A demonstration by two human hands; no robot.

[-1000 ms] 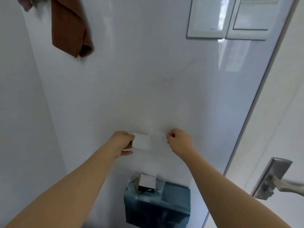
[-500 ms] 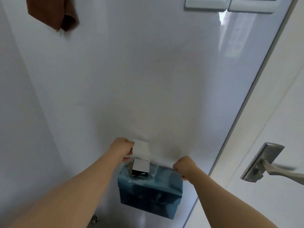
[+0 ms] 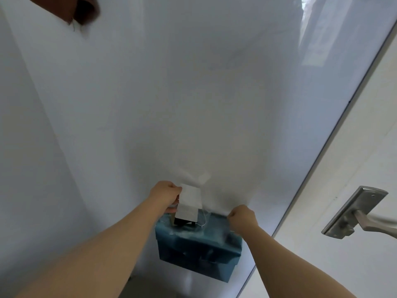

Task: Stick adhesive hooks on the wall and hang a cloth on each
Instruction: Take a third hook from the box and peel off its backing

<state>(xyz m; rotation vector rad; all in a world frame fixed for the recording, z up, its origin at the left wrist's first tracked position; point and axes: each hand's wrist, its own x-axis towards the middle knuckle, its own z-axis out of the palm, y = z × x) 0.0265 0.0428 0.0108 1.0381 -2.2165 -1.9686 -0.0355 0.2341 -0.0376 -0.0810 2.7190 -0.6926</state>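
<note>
Both bare forearms are reaching forward from the bottom edge toward a glossy white wall (image 3: 171, 93). The left hand (image 3: 166, 195) is pinching the left edge of a small white sheet (image 3: 191, 194) between thumb and curled fingers, holding it flat just in front of the wall. The right hand (image 3: 241, 218) is hanging lower and to the right, apart from the sheet, with its fingers curled into a fist; whether anything thin is being held inside it cannot be told. Directly below the sheet a blue box (image 3: 197, 248) is sitting against the foot of the wall, and on its lid a second white card (image 3: 186, 214) with a dark piece under it is lying beside some crumpled clear wrapping (image 3: 204, 218). A pale reflection of the held sheet is showing on the wall just above it. To the right, a metal door handle (image 3: 354, 214) on its plate is sticking out from a white door (image 3: 343, 147), beside the grey frame edge that is running diagonally up the picture. Farthest away, at the top left edge, the lower corner of a brown cloth (image 3: 81, 9) is hanging against the wall, well apart from both hands; what it is hanging from is out of view.
</note>
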